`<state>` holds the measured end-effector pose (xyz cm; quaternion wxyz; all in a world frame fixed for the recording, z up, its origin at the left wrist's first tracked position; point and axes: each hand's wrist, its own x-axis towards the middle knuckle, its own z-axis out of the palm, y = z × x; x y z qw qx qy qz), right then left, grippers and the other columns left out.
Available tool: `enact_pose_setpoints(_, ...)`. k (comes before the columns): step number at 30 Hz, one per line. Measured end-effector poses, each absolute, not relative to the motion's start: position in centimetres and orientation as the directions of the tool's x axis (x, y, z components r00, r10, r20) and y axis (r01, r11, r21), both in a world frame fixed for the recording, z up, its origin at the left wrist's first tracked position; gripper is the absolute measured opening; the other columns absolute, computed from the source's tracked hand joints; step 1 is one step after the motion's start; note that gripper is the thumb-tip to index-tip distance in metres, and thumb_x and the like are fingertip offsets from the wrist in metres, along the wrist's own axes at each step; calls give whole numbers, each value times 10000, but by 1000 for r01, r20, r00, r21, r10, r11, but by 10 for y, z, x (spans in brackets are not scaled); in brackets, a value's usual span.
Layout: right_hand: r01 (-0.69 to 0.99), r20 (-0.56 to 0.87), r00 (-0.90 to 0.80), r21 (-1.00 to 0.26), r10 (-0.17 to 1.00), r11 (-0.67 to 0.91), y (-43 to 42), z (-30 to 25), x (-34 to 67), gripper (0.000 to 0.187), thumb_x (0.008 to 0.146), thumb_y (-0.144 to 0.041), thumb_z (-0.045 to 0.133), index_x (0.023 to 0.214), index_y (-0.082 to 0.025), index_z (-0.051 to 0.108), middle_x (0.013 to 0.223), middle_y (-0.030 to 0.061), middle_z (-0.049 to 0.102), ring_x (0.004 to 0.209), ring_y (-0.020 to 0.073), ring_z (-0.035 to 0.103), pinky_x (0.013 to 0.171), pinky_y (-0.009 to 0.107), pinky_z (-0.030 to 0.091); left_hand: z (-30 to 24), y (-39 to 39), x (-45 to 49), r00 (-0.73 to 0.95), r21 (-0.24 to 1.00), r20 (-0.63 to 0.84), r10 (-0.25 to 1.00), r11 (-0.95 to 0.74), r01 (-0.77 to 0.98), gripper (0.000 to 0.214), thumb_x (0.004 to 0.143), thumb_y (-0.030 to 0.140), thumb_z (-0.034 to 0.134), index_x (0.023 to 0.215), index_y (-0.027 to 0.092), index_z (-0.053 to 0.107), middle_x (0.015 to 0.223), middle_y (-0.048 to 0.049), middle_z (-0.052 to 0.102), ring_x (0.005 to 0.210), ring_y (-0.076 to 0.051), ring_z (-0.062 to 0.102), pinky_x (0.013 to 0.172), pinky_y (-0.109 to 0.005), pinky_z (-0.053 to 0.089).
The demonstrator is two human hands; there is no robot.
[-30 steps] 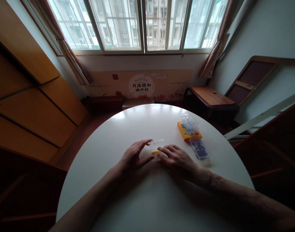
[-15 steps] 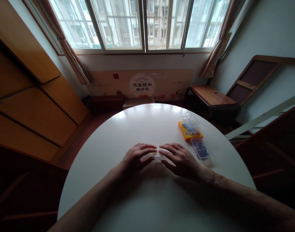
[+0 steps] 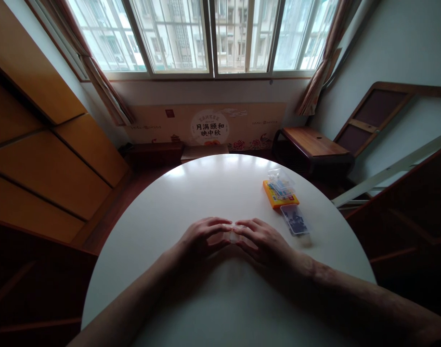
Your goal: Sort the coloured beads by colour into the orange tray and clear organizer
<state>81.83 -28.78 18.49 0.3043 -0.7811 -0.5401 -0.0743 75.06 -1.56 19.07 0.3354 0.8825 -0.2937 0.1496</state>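
Note:
A small clear plastic box (image 3: 233, 234) lies on the round white table (image 3: 191, 193) right in front of me, mostly covered by my fingers. My left hand (image 3: 202, 238) cups it from the left, fingers curled onto its top and side. From the right, my right hand (image 3: 262, 243) presses on it the same way, fingertips meeting the left ones over the box. What is inside the box is hidden.
To the right on the table lie an orange box (image 3: 278, 197) with a clear case (image 3: 280, 180) on it and a clear case of dark pieces (image 3: 294, 220). Beyond the table stand a wooden side table (image 3: 310, 142), wooden cabinets (image 3: 43, 159) at left and a window.
The clear box's lid stood open with a yellow piece showing a second ago. Both hands have closed in over it and the lid is down now.

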Motion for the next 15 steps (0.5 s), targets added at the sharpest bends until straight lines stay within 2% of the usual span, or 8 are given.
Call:
enact_pose_setpoints(4,884,433,407,-408,804,-228,-289,185,818,357,1077,-247,651,1434,-254,627,1365,107,721,1192,281,679,1035,446,609,189,-14,752,787,420,438,-435,-675,-607,342,1043,398,728,1376,321,726,1378,-63,772,1193,-237,764,1048,-391,618)
enact_pose_setpoints(8,868,465,476,-387,747,-312,-302,199,820,330,1033,-349,737,1333,-243,651,1207,105,727,1095,296,680,952,448,612,183,-12,755,809,356,392,-437,-739,-572,568,995,484,769,1516,315,621,1468,-87,721,1289,-286,720,1108,-466,597)
enact_pose_setpoints(11,837,550,547,-345,631,-425,-325,210,828,283,1039,-402,715,1242,-225,629,1141,102,709,1051,295,683,921,446,599,179,-10,757,823,353,380,-423,-756,-552,549,1012,476,739,1513,292,609,1489,-104,700,1321,-290,701,1131,-473,590)
enact_pose_setpoints(15,733,642,625,-288,444,-616,-369,208,846,355,1020,-531,697,1139,-215,586,1052,93,680,941,284,677,831,420,589,176,-8,761,824,344,356,-441,-758,-554,471,1037,439,708,1475,292,617,1505,-100,683,1334,-283,691,1128,-471,591)
